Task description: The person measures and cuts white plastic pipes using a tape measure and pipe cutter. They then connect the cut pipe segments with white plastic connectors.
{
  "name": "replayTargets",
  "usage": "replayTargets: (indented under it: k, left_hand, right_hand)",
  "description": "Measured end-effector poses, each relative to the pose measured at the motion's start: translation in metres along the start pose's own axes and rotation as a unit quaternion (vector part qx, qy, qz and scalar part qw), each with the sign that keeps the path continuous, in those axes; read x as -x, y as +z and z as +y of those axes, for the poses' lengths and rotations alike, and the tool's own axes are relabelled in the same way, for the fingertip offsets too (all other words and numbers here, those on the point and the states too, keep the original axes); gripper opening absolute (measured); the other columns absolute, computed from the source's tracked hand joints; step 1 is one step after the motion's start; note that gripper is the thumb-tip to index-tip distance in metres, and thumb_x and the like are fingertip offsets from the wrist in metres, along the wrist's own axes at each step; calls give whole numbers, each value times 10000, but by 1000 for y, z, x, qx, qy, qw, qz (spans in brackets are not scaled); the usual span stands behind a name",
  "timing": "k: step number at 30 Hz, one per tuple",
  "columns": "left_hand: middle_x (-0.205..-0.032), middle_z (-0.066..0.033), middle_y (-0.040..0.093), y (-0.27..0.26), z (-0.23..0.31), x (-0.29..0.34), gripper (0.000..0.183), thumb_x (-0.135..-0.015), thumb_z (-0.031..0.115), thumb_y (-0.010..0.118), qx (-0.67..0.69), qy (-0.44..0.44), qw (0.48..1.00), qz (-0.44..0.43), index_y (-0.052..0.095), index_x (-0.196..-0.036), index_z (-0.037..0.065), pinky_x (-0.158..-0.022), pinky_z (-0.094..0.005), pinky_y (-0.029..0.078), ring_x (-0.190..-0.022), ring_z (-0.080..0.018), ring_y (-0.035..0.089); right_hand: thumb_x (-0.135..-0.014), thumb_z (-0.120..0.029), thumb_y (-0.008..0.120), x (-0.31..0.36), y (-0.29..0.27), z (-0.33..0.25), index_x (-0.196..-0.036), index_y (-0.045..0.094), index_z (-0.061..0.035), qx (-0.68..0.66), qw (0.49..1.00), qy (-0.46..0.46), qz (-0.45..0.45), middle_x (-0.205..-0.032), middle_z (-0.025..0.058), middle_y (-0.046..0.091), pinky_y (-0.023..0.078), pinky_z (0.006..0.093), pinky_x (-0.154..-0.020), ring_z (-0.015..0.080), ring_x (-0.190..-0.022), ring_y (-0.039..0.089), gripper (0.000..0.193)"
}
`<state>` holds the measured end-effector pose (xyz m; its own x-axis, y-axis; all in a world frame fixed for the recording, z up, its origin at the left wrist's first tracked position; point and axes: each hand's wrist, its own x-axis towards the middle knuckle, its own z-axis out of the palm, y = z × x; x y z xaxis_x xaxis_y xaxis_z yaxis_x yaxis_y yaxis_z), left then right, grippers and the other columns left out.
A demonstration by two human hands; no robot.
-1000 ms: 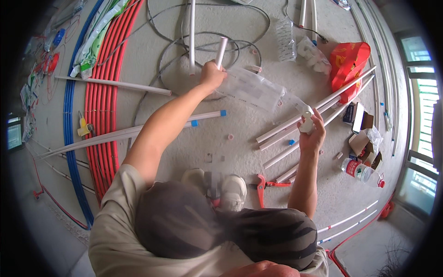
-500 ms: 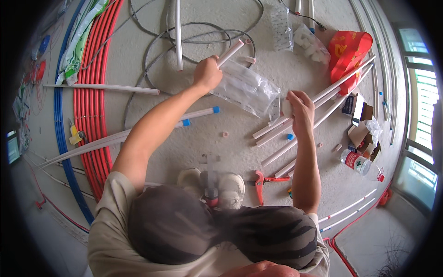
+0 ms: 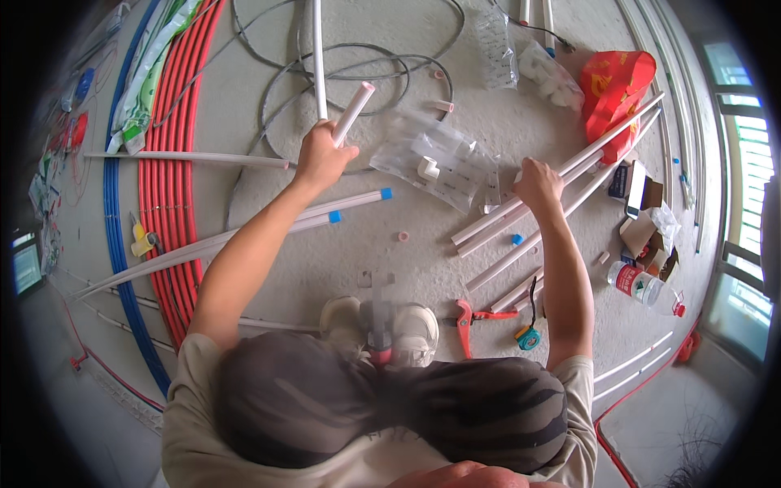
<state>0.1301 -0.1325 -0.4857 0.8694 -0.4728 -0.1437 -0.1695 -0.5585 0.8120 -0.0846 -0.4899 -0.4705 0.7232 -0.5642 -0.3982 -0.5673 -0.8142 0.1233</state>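
Note:
My left hand [image 3: 325, 155] is closed around a short white pipe piece [image 3: 355, 112] with a pink inner wall, tilted up and away from me. Just beyond that hand, a long white pipe [image 3: 318, 57] lies on the floor. Between my hands a clear plastic bag [image 3: 464, 183] lies flat, and a white elbow pipe fitting [image 3: 428, 168] rests on or in it; I cannot tell which. My right hand [image 3: 538, 182] has its fingers curled together beside the bag's right end. A whitish bit shows at its fingertips, too small to name.
Several white pipes [image 3: 561, 185] lie right, near a red bag [image 3: 616, 93], open boxes [image 3: 643, 236] and a water bottle [image 3: 643, 286]. Red pipe cutters [image 3: 465, 325] and a tape measure [image 3: 527, 337] lie by my shoes [image 3: 415, 333]. Red pipes [image 3: 167, 163] run along the left.
My left hand has moved left and nearer with the pipe piece, now held more upright. My right hand has shifted slightly right. The elbow fitting now shows at the bag; the tape measure has come into view.

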Motion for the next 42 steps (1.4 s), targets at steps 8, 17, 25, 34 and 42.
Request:
replayTargets:
  k: [8,17,25,34,42]
  left_hand:
    - [-798,-11,560,-45,-2,72,295,-796,145,857,39,-74,996,-40,597,-899,53,-684,-313,463,-741,-133,553]
    - [-775,23,560,-96,35,125,271,-1072,266,612,118,-120,952,-254,677,-1112,6,-605,-246,440,-693,-55,504]
    - [-752,-23,627,-115,46,150,253,-1023,235,662,33,-61,925,-374,722,-1058,-8,-601,-291,494,-679,-95,584]
    - [-1071,-155,686,-71,71,136,139,-1056,108,601,610,-124,780,-56,613,-1078,-28,-1004,-476,571,-995,-266,689]
    - [-1150,-181,680,-29,72,142,102,-1047,84,623,695,-150,703,-23,633,-1081,-11,-1129,-554,506,-1186,-348,657]
  right_hand:
    - [-823,-386,826,27,-39,-52,-1161,683,-31,-204,976,-57,40,-1090,180,742,561,464,-872,361,-1052,714,510]
    - [-1006,-335,669,60,-31,-106,-1241,681,-21,-703,691,-45,-158,-1087,77,694,602,374,-768,204,-958,682,392]
    - [-964,-110,672,151,-26,-121,-993,678,11,-677,680,-157,-232,-783,55,657,588,317,-631,164,-700,683,125]
    - [-1058,-254,641,175,-16,-130,-1088,751,53,-670,706,-129,-189,-674,31,632,482,274,-538,104,-581,596,328]
    - [-985,-93,719,186,-22,-145,-1429,589,2,-780,595,-169,-100,-1039,72,741,505,236,-585,82,-693,641,472]
